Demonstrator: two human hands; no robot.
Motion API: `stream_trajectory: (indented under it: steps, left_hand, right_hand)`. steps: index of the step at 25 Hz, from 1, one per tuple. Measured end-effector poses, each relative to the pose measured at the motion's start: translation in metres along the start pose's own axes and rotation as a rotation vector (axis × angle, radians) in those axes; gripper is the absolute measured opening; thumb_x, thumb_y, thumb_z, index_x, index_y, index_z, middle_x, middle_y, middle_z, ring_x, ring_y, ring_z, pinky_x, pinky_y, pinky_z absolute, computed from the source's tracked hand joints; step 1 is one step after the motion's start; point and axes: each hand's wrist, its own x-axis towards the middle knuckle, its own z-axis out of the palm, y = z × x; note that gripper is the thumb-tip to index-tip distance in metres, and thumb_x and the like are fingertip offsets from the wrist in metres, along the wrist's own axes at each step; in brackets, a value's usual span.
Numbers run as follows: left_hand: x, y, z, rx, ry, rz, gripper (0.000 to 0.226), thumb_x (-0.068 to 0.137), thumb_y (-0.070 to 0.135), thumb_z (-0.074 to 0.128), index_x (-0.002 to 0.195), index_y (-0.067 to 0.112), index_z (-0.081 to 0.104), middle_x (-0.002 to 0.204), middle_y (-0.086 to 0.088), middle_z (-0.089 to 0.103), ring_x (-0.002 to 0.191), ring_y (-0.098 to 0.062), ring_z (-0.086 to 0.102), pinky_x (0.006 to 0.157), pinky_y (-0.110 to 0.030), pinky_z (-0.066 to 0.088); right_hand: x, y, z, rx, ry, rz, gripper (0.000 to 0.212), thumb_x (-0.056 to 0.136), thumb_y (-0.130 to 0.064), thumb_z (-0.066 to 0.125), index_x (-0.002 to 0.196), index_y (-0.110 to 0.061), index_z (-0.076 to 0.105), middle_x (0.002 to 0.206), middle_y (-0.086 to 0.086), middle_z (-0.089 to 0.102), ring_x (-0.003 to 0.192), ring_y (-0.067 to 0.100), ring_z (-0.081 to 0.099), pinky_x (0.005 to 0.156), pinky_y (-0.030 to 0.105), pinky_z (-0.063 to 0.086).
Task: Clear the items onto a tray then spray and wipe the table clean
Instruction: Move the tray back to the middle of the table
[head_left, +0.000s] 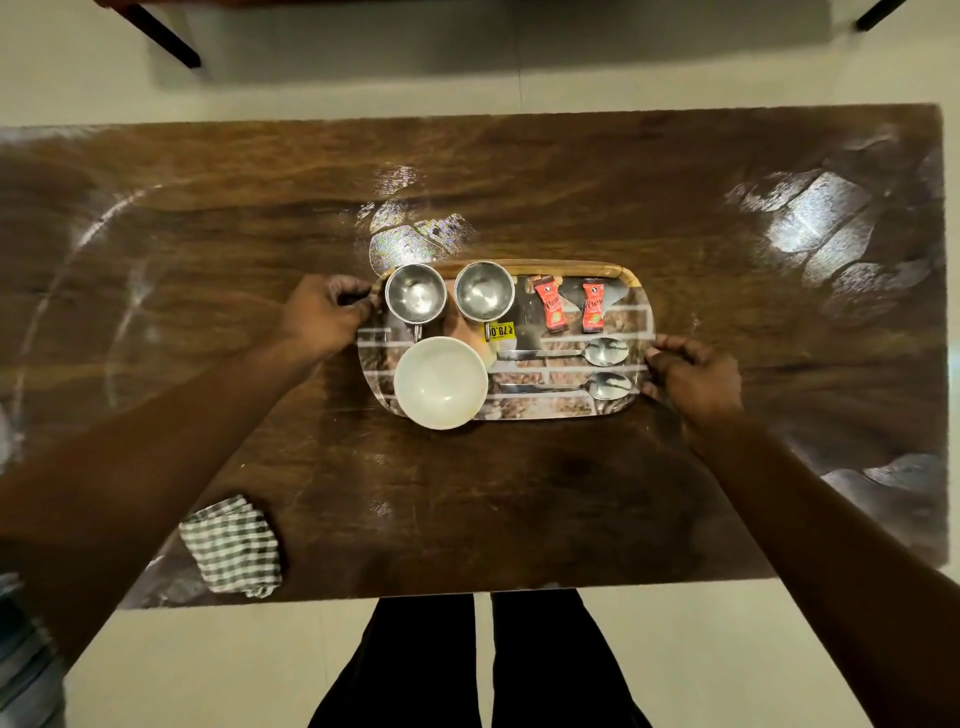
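Observation:
A glossy oblong tray (641, 317) sits in the middle of the dark wooden table (519, 493). On it stand two steel cups (415, 292) (483, 291), a white bowl (440, 382), two red sachets (551, 309) (592, 306) and two spoons (571, 353) (576, 387). My left hand (324, 312) grips the tray's left end. My right hand (693, 376) grips its right end. A green checked cloth (234, 545) lies at the table's near left edge, partly under my left forearm.
Bright reflections mark the table top at the far right and behind the tray. Pale floor surrounds the table. A dark furniture leg (166, 39) stands beyond the far edge. My legs (478, 665) are at the near edge.

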Motion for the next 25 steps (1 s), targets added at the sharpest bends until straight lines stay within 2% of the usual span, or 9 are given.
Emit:
stream_trajectory:
  steps: [4,6,8,11,13,15,18,21,25]
  left_hand:
    - [0.003,-0.003,0.001,0.028,0.008,-0.016,0.021,0.103,0.009,0.070,0.122,0.014,0.077,0.103,-0.016,0.077,0.098,-0.024,0.068,0.101,-0.066,0.058]
    - [0.005,-0.004,-0.001,0.070,0.022,-0.010,0.020,0.102,0.012,0.072,0.120,0.010,0.079,0.104,-0.014,0.079,0.098,-0.026,0.073,0.099,-0.064,0.060]
    - [0.004,-0.003,-0.005,0.135,0.030,0.002,0.017,0.100,0.015,0.074,0.114,0.009,0.081,0.104,-0.016,0.082,0.099,-0.035,0.079,0.095,-0.060,0.063]
    - [-0.007,0.003,-0.020,0.121,0.085,-0.026,0.003,0.099,0.022,0.076,0.098,0.021,0.079,0.098,-0.010,0.081,0.100,-0.038,0.079,0.093,-0.057,0.065]
    - [-0.025,0.010,-0.032,0.089,0.122,-0.038,0.012,0.100,0.023,0.073,0.088,0.027,0.074,0.092,0.003,0.077,0.102,-0.033,0.079,0.095,-0.055,0.065]
    - [-0.044,0.015,-0.042,0.060,0.127,-0.028,0.018,0.101,0.021,0.070,0.085,0.030,0.072,0.091,0.007,0.075,0.104,-0.031,0.078,0.097,-0.055,0.064]
    - [-0.083,0.025,-0.056,-0.002,0.101,0.015,0.017,0.101,0.020,0.068,0.088,0.027,0.075,0.095,0.001,0.077,0.104,-0.030,0.078,0.098,-0.057,0.063]
    - [-0.122,0.038,-0.066,-0.054,0.089,0.088,0.009,0.102,0.021,0.069,0.105,0.021,0.077,0.099,-0.004,0.077,0.097,-0.027,0.076,0.099,-0.058,0.062]
    - [-0.172,0.055,-0.081,-0.162,0.116,0.153,0.007,0.102,0.016,0.070,0.103,0.018,0.076,0.099,-0.007,0.076,0.094,-0.024,0.070,0.099,-0.060,0.061]
  right_hand:
    - [0.001,0.003,0.000,-0.001,0.035,-0.002,0.011,0.101,-0.003,0.069,0.103,-0.014,0.072,0.088,0.000,0.076,0.060,-0.001,0.074,0.054,0.015,0.057]
    - [0.002,0.003,-0.001,-0.011,0.034,-0.001,0.011,0.101,-0.003,0.070,0.103,-0.014,0.072,0.089,-0.001,0.076,0.062,-0.001,0.075,0.055,0.014,0.058]
    - [-0.002,0.002,-0.003,-0.028,0.029,-0.001,0.011,0.101,-0.004,0.070,0.110,-0.010,0.073,0.090,-0.001,0.077,0.065,0.002,0.076,0.057,0.014,0.059]
    - [-0.012,-0.007,-0.010,-0.141,0.054,-0.050,0.021,0.101,-0.010,0.070,0.122,-0.011,0.072,0.103,0.003,0.078,0.086,0.011,0.077,0.074,0.025,0.064]
    - [-0.027,-0.013,-0.016,-0.233,0.056,-0.134,0.025,0.100,-0.014,0.072,0.125,-0.017,0.073,0.106,-0.002,0.078,0.099,0.014,0.076,0.084,0.030,0.062]
    - [-0.046,-0.021,-0.017,-0.340,0.038,-0.209,0.025,0.100,-0.020,0.072,0.124,-0.022,0.075,0.106,-0.007,0.078,0.099,0.007,0.073,0.084,0.027,0.060]
    - [-0.087,-0.033,-0.008,-0.325,0.004,-0.257,0.023,0.100,-0.019,0.069,0.122,-0.020,0.076,0.106,-0.004,0.079,0.102,0.015,0.075,0.098,0.041,0.062]
    - [-0.134,-0.048,0.005,-0.279,-0.034,-0.310,0.022,0.099,-0.016,0.069,0.119,-0.021,0.077,0.107,-0.002,0.079,0.104,0.020,0.076,0.099,0.045,0.062]
    - [-0.184,-0.061,0.020,-0.236,-0.099,-0.406,0.019,0.099,-0.014,0.069,0.114,-0.022,0.077,0.109,-0.001,0.078,0.110,0.027,0.075,0.100,0.054,0.060]
